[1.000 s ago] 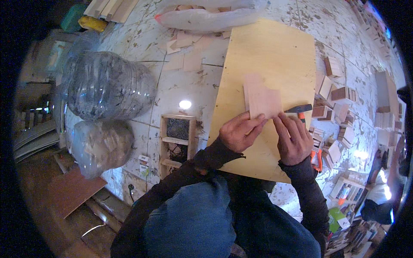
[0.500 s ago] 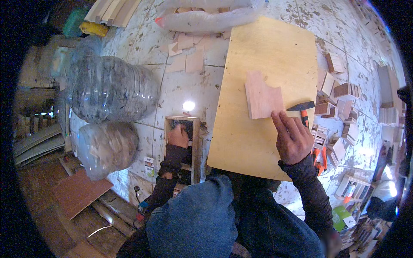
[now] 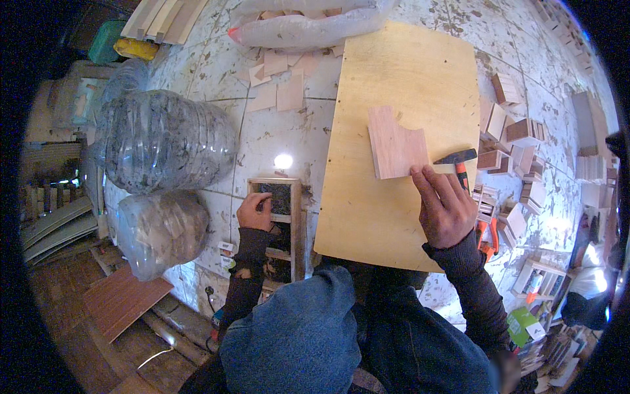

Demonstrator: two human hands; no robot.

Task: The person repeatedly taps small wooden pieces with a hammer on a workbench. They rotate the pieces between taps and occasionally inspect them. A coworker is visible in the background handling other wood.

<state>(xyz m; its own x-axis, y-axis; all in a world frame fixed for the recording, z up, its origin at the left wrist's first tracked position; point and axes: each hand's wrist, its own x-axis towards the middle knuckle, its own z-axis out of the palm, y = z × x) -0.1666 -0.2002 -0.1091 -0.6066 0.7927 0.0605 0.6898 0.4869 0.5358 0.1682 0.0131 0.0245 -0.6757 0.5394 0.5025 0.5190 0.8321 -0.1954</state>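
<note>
My right hand (image 3: 448,205) grips the lower right corner of a flat light-wood piece (image 3: 398,146) with a curved notch cut from its upper right. The piece is over a yellowish wooden board (image 3: 367,217). Close to those fingers lies a hammer (image 3: 457,157) with a dark head and an orange-and-black handle. At the left, my left hand (image 3: 254,211) hovers by the far compartment of a narrow wooden box (image 3: 296,223), thumb and fingers pinched together. Dark small contents fill the box's compartments, too fine to make out. Anything in the pinch is likewise too small to see.
Wooden blocks (image 3: 523,131) lie scattered to the right, with orange-handled pliers (image 3: 489,238) by the board's edge. Thin wood offcuts (image 3: 290,90) and a plastic bag (image 3: 308,29) lie beyond. Large stuffed clear bags (image 3: 167,141) stand left. A wooden crate (image 3: 539,281) sits at lower right.
My left hand has drawn back out of the box's far compartment and shifted left, with its fingers pinched. The right hand stays on the wood piece; the whole view has shifted slightly.
</note>
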